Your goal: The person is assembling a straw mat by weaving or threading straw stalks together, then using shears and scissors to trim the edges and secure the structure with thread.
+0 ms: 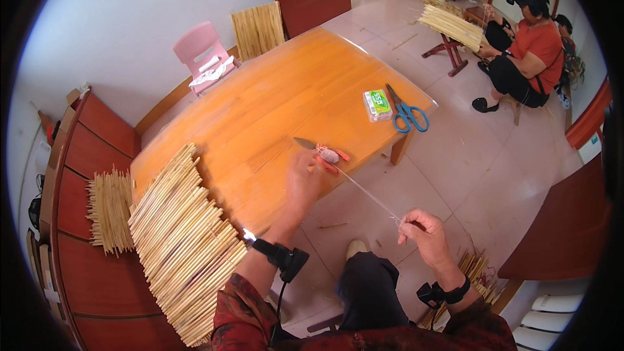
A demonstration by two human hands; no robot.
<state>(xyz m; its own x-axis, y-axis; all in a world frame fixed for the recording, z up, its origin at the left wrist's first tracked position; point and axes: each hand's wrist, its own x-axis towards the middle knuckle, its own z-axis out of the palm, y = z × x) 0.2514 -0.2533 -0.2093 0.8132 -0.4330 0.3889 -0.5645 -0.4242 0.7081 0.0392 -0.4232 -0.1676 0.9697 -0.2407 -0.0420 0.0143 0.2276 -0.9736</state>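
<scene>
My right hand (422, 233) is closed in a pinch on a pale string (367, 192), held out over the floor past the table's near edge. The string runs taut back to a small wound bundle of pinkish-white string (330, 155) on the table. Beside and partly under the bundle lie red-handled scissors (302, 143). My left hand (307, 172) hovers next to the scissors and is smeared by motion, so its fingers cannot be read. Left of my left arm, a mat of straw-coloured reed stalks (185, 240) lies across the table's corner and hangs over its edge.
Blue-handled scissors (408, 116) and a clear box with a green label (377, 105) lie at the wooden table's (273, 101) right edge. A pink chair (200, 52) stands behind. More reed bundles (112, 211) lean left. At the far right sits another person (536, 49) with a reed mat.
</scene>
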